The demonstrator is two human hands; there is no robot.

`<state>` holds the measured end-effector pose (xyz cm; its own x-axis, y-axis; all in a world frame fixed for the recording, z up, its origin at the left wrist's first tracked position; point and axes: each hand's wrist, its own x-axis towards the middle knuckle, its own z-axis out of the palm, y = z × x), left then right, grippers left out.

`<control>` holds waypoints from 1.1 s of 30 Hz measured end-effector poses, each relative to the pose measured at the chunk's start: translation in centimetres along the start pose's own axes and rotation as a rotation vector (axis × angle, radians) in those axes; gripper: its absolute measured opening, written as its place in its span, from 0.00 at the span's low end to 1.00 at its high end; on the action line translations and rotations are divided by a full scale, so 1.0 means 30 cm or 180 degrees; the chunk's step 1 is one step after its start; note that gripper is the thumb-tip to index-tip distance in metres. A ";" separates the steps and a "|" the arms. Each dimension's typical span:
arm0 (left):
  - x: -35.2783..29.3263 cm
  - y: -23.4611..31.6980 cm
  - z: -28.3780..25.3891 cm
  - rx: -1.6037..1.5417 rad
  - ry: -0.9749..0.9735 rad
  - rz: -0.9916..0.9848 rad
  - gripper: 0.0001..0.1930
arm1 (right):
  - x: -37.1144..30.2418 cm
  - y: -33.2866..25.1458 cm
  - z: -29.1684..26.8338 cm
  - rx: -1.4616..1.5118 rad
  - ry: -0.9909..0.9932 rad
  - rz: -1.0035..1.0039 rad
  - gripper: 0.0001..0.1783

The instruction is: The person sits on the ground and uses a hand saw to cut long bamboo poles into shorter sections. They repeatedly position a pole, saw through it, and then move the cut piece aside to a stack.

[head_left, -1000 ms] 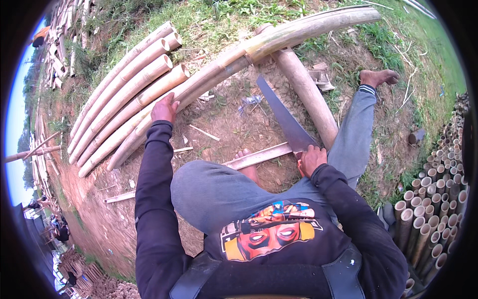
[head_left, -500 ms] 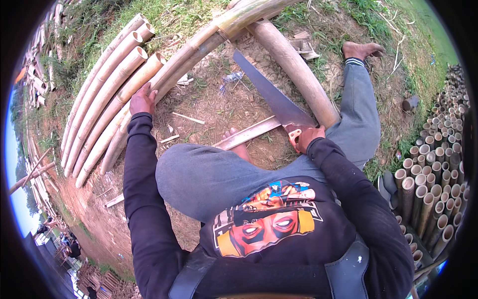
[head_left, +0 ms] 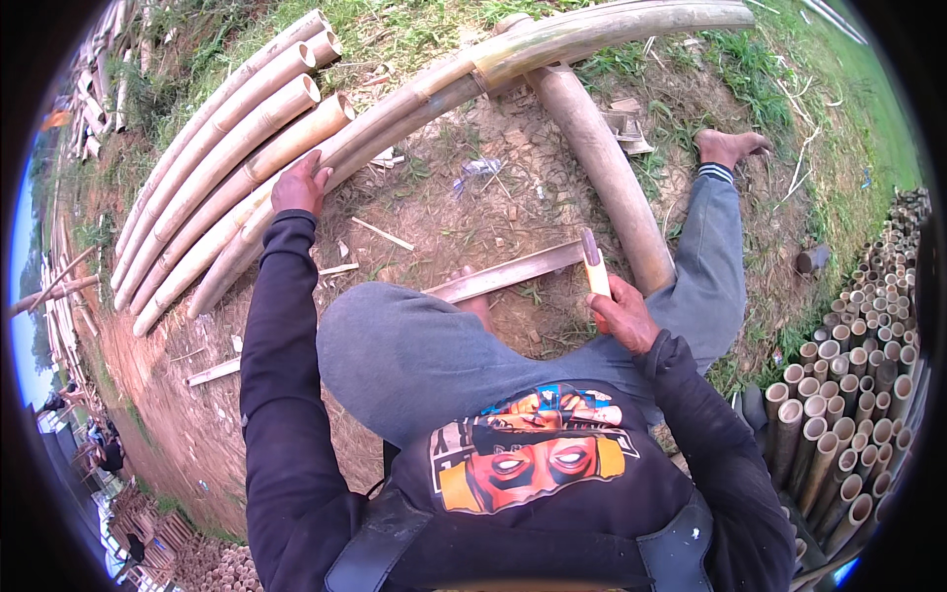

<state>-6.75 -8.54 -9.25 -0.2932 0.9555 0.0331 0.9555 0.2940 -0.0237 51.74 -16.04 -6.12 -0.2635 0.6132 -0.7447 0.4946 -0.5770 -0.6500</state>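
My left hand [head_left: 303,185] is closed over a long bamboo pole [head_left: 552,49], which runs from the left toward the far right. The pole crosses over the end of a thick round post [head_left: 602,158] on the ground. In my right hand [head_left: 628,314] is a handsaw [head_left: 596,274], held by its light wooden handle. The saw is turned almost edge-on, so its blade barely shows. More cut bamboo poles [head_left: 237,123] lie side by side just left of my left hand, with hollow ends at the top.
Between my legs lies a flat bamboo strip [head_left: 513,272]. Scraps and a crumpled clear wrapper [head_left: 477,170] litter the dirt. A big stack of bamboo tubes [head_left: 838,424] stands at the right. My bare right foot [head_left: 730,146] rests beyond the post.
My right hand has turned the saw from flat, blade pointing away over the ground, to edge-on. My left hand remains on the pole. The whole view has shifted slightly.
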 end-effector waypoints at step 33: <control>-0.025 0.029 -0.016 0.0089 0.0143 0.0144 0.22 | 0.321 -0.375 0.151 0.0008 0.1814 -0.3441 0.28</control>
<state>-5.70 -9.01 -8.83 -0.2472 0.9660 0.0760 0.9663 0.2516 -0.0542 39.89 -6.10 -6.66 -0.1368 0.9260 0.3519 0.2438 0.3758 -0.8940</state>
